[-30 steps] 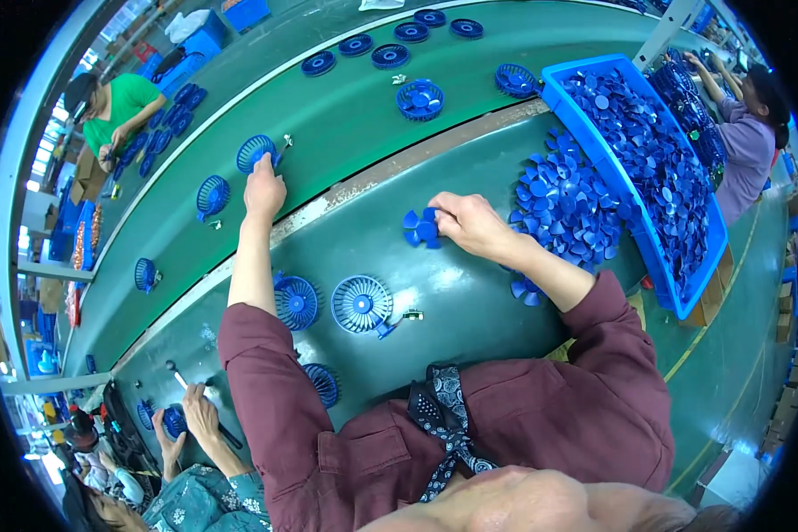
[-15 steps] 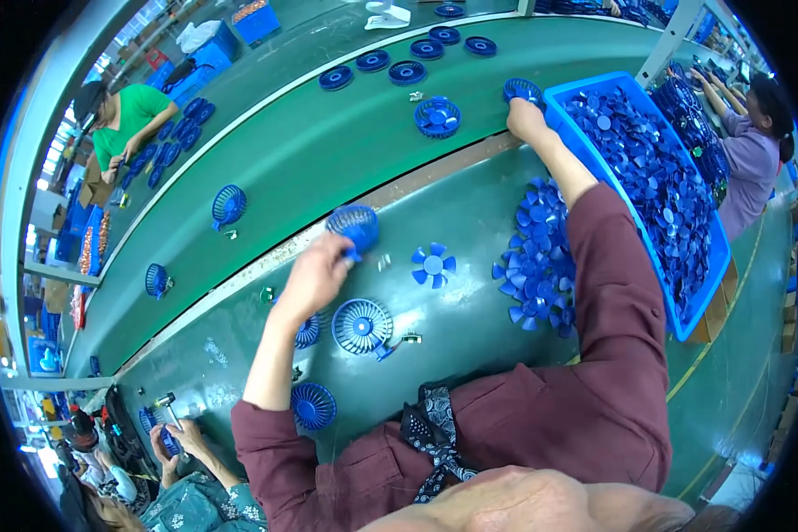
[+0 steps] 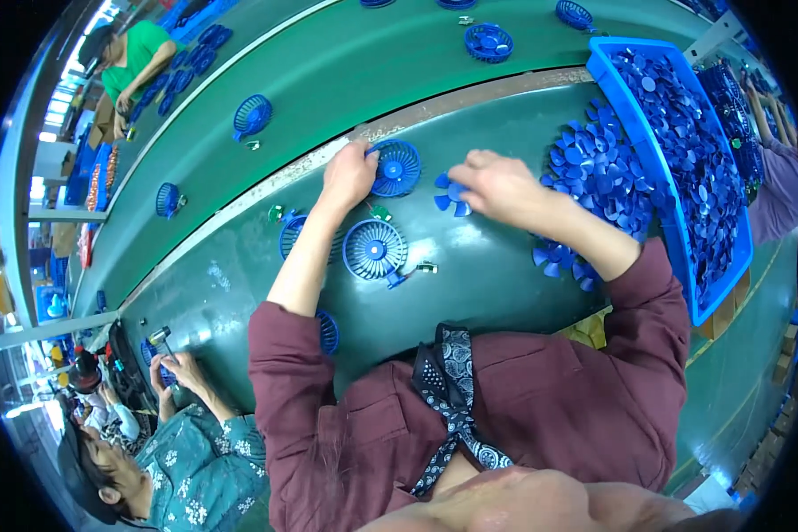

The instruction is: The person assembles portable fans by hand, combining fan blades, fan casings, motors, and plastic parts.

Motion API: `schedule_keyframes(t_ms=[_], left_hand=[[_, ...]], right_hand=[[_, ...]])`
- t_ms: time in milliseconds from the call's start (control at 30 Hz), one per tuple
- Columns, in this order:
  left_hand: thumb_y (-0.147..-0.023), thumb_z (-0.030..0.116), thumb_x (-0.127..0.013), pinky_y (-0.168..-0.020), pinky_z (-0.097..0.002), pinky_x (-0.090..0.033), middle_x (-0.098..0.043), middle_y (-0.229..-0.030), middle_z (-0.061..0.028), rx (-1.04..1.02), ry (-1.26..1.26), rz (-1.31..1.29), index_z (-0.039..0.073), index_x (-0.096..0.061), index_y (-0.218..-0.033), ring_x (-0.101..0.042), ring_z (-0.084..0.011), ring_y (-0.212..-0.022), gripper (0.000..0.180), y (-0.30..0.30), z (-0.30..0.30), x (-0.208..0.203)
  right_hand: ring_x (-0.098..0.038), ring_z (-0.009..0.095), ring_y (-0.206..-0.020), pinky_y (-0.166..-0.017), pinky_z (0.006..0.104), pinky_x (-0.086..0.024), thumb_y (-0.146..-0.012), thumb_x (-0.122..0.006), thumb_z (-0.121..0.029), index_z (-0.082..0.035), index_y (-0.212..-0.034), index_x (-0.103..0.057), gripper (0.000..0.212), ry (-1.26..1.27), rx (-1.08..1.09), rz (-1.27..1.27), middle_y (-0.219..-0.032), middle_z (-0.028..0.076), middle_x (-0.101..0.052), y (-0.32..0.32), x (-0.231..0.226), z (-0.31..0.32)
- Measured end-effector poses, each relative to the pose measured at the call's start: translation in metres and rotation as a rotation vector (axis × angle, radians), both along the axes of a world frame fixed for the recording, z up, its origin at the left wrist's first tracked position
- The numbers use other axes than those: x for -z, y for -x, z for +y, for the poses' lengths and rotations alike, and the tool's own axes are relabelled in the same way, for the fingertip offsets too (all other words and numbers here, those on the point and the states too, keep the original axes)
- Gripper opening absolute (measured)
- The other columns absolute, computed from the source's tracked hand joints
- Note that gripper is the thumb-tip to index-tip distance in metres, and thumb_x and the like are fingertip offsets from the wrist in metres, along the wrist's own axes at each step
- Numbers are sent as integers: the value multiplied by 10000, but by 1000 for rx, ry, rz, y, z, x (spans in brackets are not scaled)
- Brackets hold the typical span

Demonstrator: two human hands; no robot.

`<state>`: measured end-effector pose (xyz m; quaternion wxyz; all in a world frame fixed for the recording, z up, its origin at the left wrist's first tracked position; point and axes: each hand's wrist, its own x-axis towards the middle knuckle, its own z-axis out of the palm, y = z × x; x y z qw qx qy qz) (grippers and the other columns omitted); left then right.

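Note:
My left hand (image 3: 349, 175) grips the rim of a round blue fan grille (image 3: 397, 167) on the green table. Just right of it, my right hand (image 3: 498, 184) holds a small blue fan blade (image 3: 450, 195) by its hub, close beside the grille. Below them a second blue fan grille (image 3: 374, 250) with a short stem lies flat. Another grille (image 3: 293, 234) sits partly behind my left forearm. A heap of loose blue fan blades (image 3: 594, 168) lies to the right of my right hand.
A blue bin (image 3: 683, 257) full of blades stands at the right. Several blue grilles, such as one (image 3: 252, 115), ride the green conveyor belt (image 3: 328, 80) beyond. Another worker's hands (image 3: 173, 372) hold a tool at lower left; other people work at upper left and far right.
My left hand brought a grille from the conveyor to the table in front of me. My right hand reached to the bin, then came back holding a fan blade next to that grille.

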<state>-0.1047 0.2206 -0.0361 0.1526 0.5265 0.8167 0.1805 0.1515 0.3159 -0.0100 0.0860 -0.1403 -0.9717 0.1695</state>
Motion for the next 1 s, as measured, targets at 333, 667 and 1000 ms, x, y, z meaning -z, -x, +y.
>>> schedule_keyframes(t_ms=[333, 667, 1000], left_hand=[[-974, 271, -554, -753, -294, -521, -686, -960, -65, -442, -428, -1252, 22, -634, -1062, -643, -134, -837, 277, -23, -65, -48], [-962, 375, -568, -587, -210, -433, -613, -841, 9, -356, -445, -1418, 63, -610, -1000, -553, -63, -699, 317, -76, -95, -62], [-914, 125, -656, -730, -227, -505, -644, -930, -33, -254, -572, -1212, -17, -592, -1089, -585, -61, -811, 234, -77, -106, -50]], right_hand=[[-629, 364, -814, -688, 452, -512, -770, -712, -200, -53, -1036, -600, 324, -11, 190, 16, -928, 154, -604, 12, -2, -13], [-595, 308, -850, -649, 439, -507, -779, -703, -179, -57, -945, -527, 270, 2, -54, 302, -891, 125, -520, 49, -56, -78], [-573, 326, -956, -730, 405, -511, -760, -747, -191, -43, -1157, -551, 467, -61, -14, 565, -1019, 131, -546, 44, -54, -71]])
